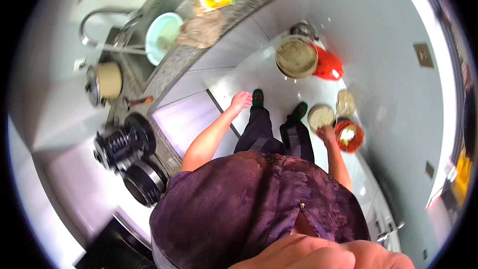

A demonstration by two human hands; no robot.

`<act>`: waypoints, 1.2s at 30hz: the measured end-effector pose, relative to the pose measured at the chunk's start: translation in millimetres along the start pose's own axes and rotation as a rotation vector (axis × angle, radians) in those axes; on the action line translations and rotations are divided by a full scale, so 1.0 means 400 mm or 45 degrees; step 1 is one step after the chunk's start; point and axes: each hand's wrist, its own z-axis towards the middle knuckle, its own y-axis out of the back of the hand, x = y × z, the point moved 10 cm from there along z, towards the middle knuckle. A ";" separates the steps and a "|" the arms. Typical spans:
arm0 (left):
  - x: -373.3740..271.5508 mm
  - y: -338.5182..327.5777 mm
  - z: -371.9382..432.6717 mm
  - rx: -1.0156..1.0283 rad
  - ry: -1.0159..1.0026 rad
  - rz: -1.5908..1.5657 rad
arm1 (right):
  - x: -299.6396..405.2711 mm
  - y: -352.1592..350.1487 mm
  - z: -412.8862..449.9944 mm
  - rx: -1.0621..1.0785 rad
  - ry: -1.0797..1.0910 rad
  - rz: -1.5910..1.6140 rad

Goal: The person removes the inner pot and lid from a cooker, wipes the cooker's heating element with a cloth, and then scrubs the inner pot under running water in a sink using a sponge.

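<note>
My left hand (241,101) hangs beside the grey cabinet fronts, near a green slipper (257,98), with loosely extended fingers and nothing in them. To the right, my right hand (326,134) overlaps the near rim of a round, pale-topped container (321,118) in the view. Whether it touches that container cannot be told, and its fingertips are unclear. A red bin or bucket (354,146) with pale contents stands just right of this hand. Behind the container is a pale, lumpy bag (345,102).
A large round container (296,58) and a red plastic bag (328,65) are on the floor ahead by the wall. On the left counter are a sink holding a light-blue basin (163,39), a brown cloth (203,30), a lidded pot (108,81) and black cookware (143,183).
</note>
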 end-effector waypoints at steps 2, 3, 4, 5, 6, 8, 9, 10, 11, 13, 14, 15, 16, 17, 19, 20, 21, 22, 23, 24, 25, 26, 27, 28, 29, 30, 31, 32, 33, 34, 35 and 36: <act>-0.044 0.024 -0.074 0.015 -0.082 -0.114 | -0.003 0.078 -0.049 -0.060 -0.055 0.063; -0.074 0.060 -0.113 -0.095 -0.214 -0.171 | 0.007 0.094 -0.071 0.037 -0.052 0.050; -0.087 0.081 -0.141 -0.101 -0.224 -0.212 | 0.000 0.153 -0.084 -0.160 -0.141 0.041; -0.125 0.126 -0.172 -0.191 -0.347 -0.223 | 0.012 0.173 -0.094 -0.166 -0.157 -0.016; -0.164 0.177 -0.203 -0.296 -0.455 -0.215 | 0.026 0.185 -0.101 -0.168 -0.192 -0.070; -0.256 0.270 -0.256 -0.338 -0.692 -0.344 | 0.083 0.196 -0.105 -0.209 -0.141 -0.091; -0.309 0.321 -0.273 -0.365 -0.794 -0.365 | 0.115 0.183 -0.102 -0.199 -0.110 -0.048; -0.354 0.378 -0.279 -0.417 -0.817 -0.370 | 0.156 0.171 -0.105 -0.224 -0.070 -0.066; -0.413 0.436 -0.285 -0.430 -0.899 -0.354 | 0.207 0.126 -0.103 -0.091 -0.008 -0.199; -0.517 0.570 -0.274 -0.558 -1.008 -0.443 | 0.264 0.077 -0.127 -0.169 0.035 -0.192; -0.575 0.642 -0.262 -0.672 -1.080 -0.372 | 0.302 0.027 -0.141 -0.142 0.122 -0.270; -0.627 0.715 -0.231 -0.703 -1.136 -0.478 | 0.333 -0.003 -0.157 -0.235 0.171 -0.330; -0.664 0.793 -0.191 -0.779 -1.124 -0.511 | 0.374 -0.059 -0.181 -0.207 0.251 -1.044; -0.712 0.869 -0.144 -0.798 -1.134 -0.496 | 0.347 -0.092 -0.196 -0.186 0.144 -0.385; -0.773 1.026 -0.005 -0.790 -0.989 -0.785 | 0.343 -0.198 -0.223 -0.109 0.214 -0.166; -0.783 1.108 0.065 -0.915 -0.838 -0.972 | 0.336 -0.237 -0.230 -0.119 0.204 -0.242; -0.822 1.176 0.124 -0.837 -0.739 -0.998 | 0.314 -0.262 -0.233 -0.190 0.152 -0.244; -0.863 1.233 0.156 -0.931 -0.683 -0.625 | 0.297 -0.300 -0.239 -0.145 0.152 -0.168; -0.898 1.284 0.185 -0.965 -0.652 -0.474 | 0.284 -0.321 -0.242 -0.199 0.140 -0.323; -0.887 1.327 0.226 -0.979 -0.576 -0.937 | 0.274 -0.338 -0.248 -0.287 0.151 -0.537; -0.913 1.357 0.250 -0.979 -0.491 -0.863 | 0.253 -0.368 -0.256 -0.228 0.161 -0.339; -0.929 1.383 0.262 -1.005 -0.365 -0.787 | 0.221 -0.372 -0.271 -0.312 0.110 -0.221; -0.945 1.390 0.267 -1.000 -0.364 -0.769 | 0.206 -0.396 -0.286 -0.269 0.119 -0.278; -0.952 1.393 0.264 -1.015 -0.327 -0.749 | 0.196 -0.419 -0.302 -0.229 0.168 -0.219; -0.955 1.403 0.246 -1.166 -0.230 -0.691 | 0.167 -0.424 -0.320 -0.249 0.099 -0.184; -0.950 1.395 0.237 -1.190 -0.195 -0.702 | 0.144 -0.432 -0.338 -0.250 0.055 -0.156; -0.952 1.384 0.233 -1.192 -0.188 -0.701 | 0.128 -0.434 -0.356 -0.279 0.042 -0.169; -0.947 1.372 0.232 -1.191 -0.185 -0.708 | 0.109 -0.435 -0.372 -0.297 0.012 -0.144; -0.950 1.368 0.234 -1.190 -0.188 -0.708 | 0.091 -0.430 -0.387 -0.334 -0.017 -0.108; -0.952 1.364 0.247 -1.172 -0.195 -0.692 | 0.077 -0.421 -0.400 -0.379 -0.033 -0.081; -0.963 1.371 0.264 -1.127 -0.229 -0.649 | 0.061 -0.413 -0.410 -0.411 -0.067 -0.063; -0.977 1.385 0.285 -1.081 -0.264 -0.604 | 0.045 -0.406 -0.418 -0.435 -0.105 -0.061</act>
